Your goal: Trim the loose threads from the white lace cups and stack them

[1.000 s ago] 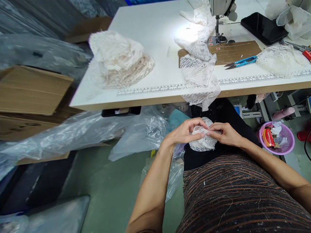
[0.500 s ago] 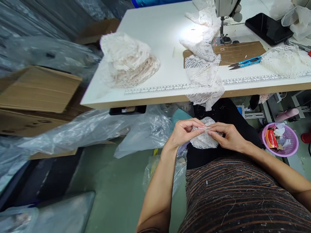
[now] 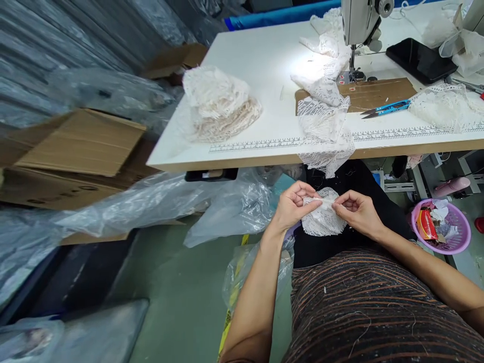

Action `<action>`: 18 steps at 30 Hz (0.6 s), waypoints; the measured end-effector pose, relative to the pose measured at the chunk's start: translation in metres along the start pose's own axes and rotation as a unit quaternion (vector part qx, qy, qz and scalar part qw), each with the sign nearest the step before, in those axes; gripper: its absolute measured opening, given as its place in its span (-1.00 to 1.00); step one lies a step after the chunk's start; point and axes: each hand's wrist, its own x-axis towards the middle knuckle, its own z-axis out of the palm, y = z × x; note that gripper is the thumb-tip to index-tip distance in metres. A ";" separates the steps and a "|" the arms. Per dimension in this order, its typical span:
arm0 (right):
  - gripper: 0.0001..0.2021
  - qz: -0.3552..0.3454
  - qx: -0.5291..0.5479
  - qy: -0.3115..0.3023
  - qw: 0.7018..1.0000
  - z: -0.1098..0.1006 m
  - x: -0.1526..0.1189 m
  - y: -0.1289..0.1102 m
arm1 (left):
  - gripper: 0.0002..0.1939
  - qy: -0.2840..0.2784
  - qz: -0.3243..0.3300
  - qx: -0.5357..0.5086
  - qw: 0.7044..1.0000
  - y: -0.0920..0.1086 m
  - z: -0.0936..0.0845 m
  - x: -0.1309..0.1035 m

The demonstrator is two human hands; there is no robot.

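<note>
Left hand [image 3: 290,207] pinches white lace [image 3: 325,223]; right hand [image 3: 362,216], fingers together, seemingly grips its edge too; uneven pulling could stretch or tear it.

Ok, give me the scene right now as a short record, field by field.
Left grip: pinching the lace piece
Right grip: at that piece's right side; pinch unclear
Lace strip: hanging over the table's front edge
Lace pile: table, left side
Blue snips: table, right of strip
Sewing machine: behind snips
Purple basket: below table, right
</note>
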 end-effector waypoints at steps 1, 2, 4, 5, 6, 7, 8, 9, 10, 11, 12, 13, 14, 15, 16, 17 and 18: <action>-0.69 0.005 0.002 -0.001 1.000 -0.001 0.000 0.000 | -0.56 -0.012 -0.013 0.000 1.000 -0.001 0.000 -0.001; -0.69 0.009 0.004 -0.004 1.000 -0.002 -0.001 0.000 | -0.52 -0.029 -0.025 0.001 0.999 -0.002 -0.001 -0.002; -0.68 0.013 0.009 -0.011 1.000 -0.005 0.000 0.004 | -0.47 -0.068 -0.043 0.014 0.997 -0.006 -0.003 -0.005; -0.67 0.009 0.008 -0.011 1.000 -0.007 0.000 0.006 | -0.47 -0.086 -0.051 0.024 0.995 -0.008 -0.004 -0.006; -0.66 0.002 0.003 -0.007 1.000 -0.009 0.001 0.010 | -0.48 -0.096 -0.057 0.035 0.993 -0.012 -0.006 -0.007; -0.67 -0.007 -0.009 0.000 1.000 -0.010 0.001 0.013 | -0.50 -0.097 -0.060 0.047 0.992 -0.015 -0.007 -0.007; -0.69 -0.016 -0.030 0.007 0.999 -0.012 0.002 0.017 | -0.52 -0.083 -0.056 0.058 0.993 -0.018 -0.009 -0.006; -0.72 -0.029 -0.064 0.013 0.997 -0.013 0.002 0.019 | -0.54 -0.058 -0.043 0.074 0.995 -0.021 -0.010 -0.004; -0.76 -0.052 -0.108 0.020 0.993 -0.015 0.003 0.019 | -0.56 -0.025 -0.022 0.095 0.995 -0.022 -0.011 -0.002; -0.81 -0.086 -0.160 0.028 0.983 -0.017 0.003 0.017 | -0.60 0.014 0.006 0.119 0.993 -0.022 -0.011 0.001; -0.85 -0.132 -0.212 0.038 0.967 -0.019 0.003 0.011 | -0.66 0.051 0.038 0.142 0.988 -0.021 -0.010 0.004; -0.86 -0.190 -0.259 0.052 0.946 -0.023 0.004 0.003 | -0.72 0.078 0.071 0.161 0.981 -0.017 -0.009 0.007; -0.85 -0.251 -0.297 0.070 0.919 -0.028 0.006 -0.008 | -0.78 0.094 0.101 0.174 0.975 -0.013 -0.006 0.010; -0.83 -0.309 -0.328 0.089 0.888 -0.035 0.010 -0.022 | -0.82 0.107 0.127 0.180 0.969 -0.008 -0.002 0.012; -0.80 -0.359 -0.354 0.108 0.857 -0.043 0.017 -0.037 | -0.84 0.121 0.148 0.182 0.964 -0.003 0.003 0.015; -0.78 -0.399 -0.382 0.127 0.824 -0.053 0.026 -0.053 | -0.84 0.138 0.164 0.182 0.960 0.002 0.009 0.018; -0.76 -0.425 -0.411 0.144 0.793 -0.063 0.037 -0.069 | -0.85 0.161 0.172 0.180 0.955 0.007 0.016 0.021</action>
